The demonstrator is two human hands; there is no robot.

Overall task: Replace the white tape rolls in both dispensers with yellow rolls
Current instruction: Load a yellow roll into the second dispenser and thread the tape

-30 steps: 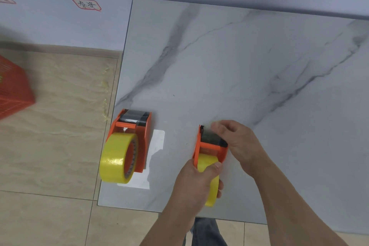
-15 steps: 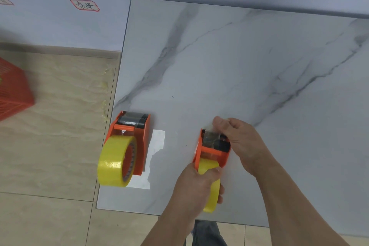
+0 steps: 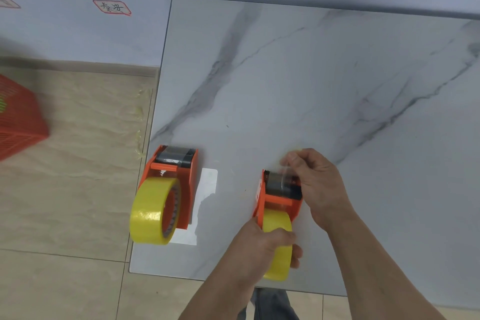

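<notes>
A marble-patterned desk (image 3: 324, 80) stands over a beige tiled floor. Near its front edge, the right-hand orange dispenser (image 3: 280, 196) serves as landmark: its yellow roll (image 3: 276, 222) is seated, clasped by the left hand (image 3: 262, 244). The right hand (image 3: 315, 182) pinches the clear tape end (image 3: 285, 173) over the dispenser's front. Left of it, a second dispenser (image 3: 174, 179) already carries a yellow roll (image 3: 153, 212). Threading seems the step in hand; next, the end likely needs pressing onto the cutter.

marble table (image 3: 311, 86) bears 2 dispensers (image 3: 179, 184), white sheet (image 3: 207, 189).
</notes>
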